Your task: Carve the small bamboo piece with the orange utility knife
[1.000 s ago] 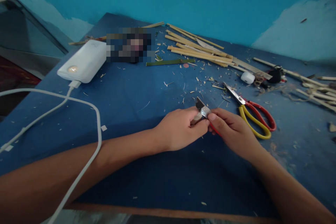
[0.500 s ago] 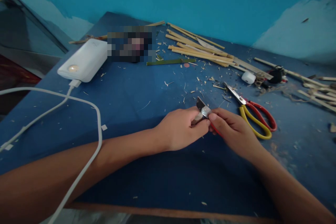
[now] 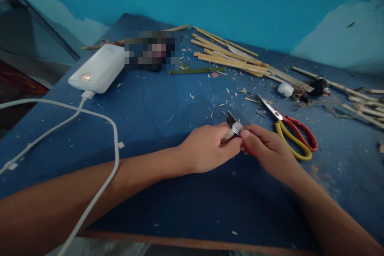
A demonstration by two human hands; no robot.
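A utility knife [image 3: 237, 128] with a short dark blade, a metal collar and a red handle is between my two hands, near the middle of the table. My right hand [image 3: 268, 149] is closed around its red handle, the thumb lying by the metal collar. My left hand [image 3: 208, 148] is closed too, its thumb and fingertips meeting my right hand at the knife. A small greyish-brown piece shows between the left thumb and index finger; its kind is unclear. Beside my right hand lie scissors [image 3: 280, 118] with one red and one yellow handle loop.
Bamboo sticks [image 3: 228, 58] lie by the wall, with a green strip [image 3: 198, 71] before them. At left is a white power bank [image 3: 97, 68]; its cable [image 3: 115, 140] crosses above my left forearm. A white case [image 3: 285, 89] sits right of centre. Shavings litter the blue table [image 3: 156, 100].
The whole view has shifted very slightly, so everything appears a little farther right. Both hands keep their grip and their place around the knife.
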